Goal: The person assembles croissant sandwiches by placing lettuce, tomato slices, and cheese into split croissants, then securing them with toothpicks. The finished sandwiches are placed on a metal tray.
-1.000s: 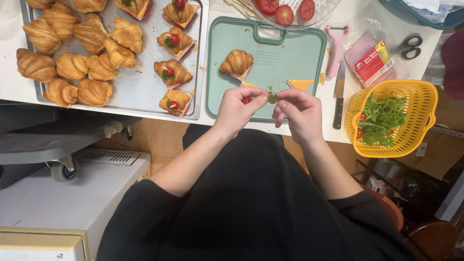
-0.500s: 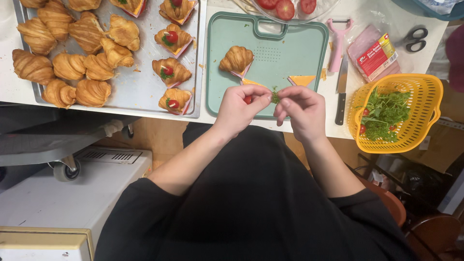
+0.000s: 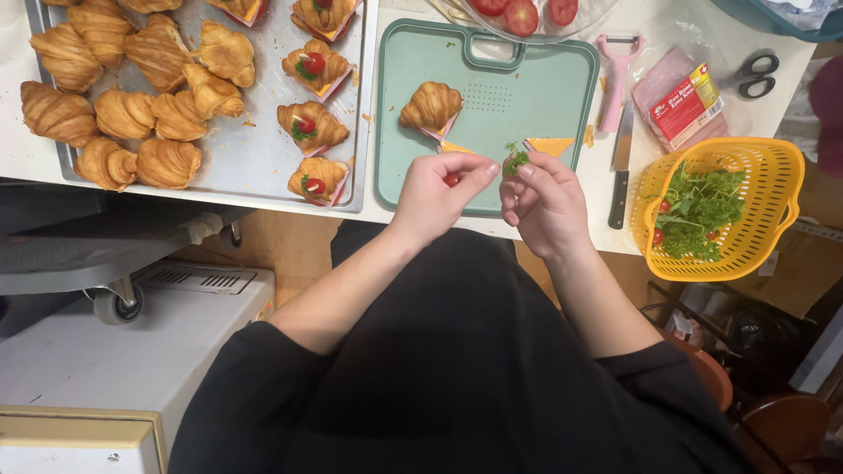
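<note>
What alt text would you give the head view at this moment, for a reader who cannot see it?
Seen from above, a person's left hand and right hand pinch a small sprig of green herb over a mint-green plastic cutting board bearing one filled croissant. A metal baking tray of croissants lies to the left, a yellow plastic basket of greens to the right.

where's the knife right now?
In the head view the knife lies on the counter at the right, between the green cutting board and the yellow basket, just below the pink peeler.
</note>
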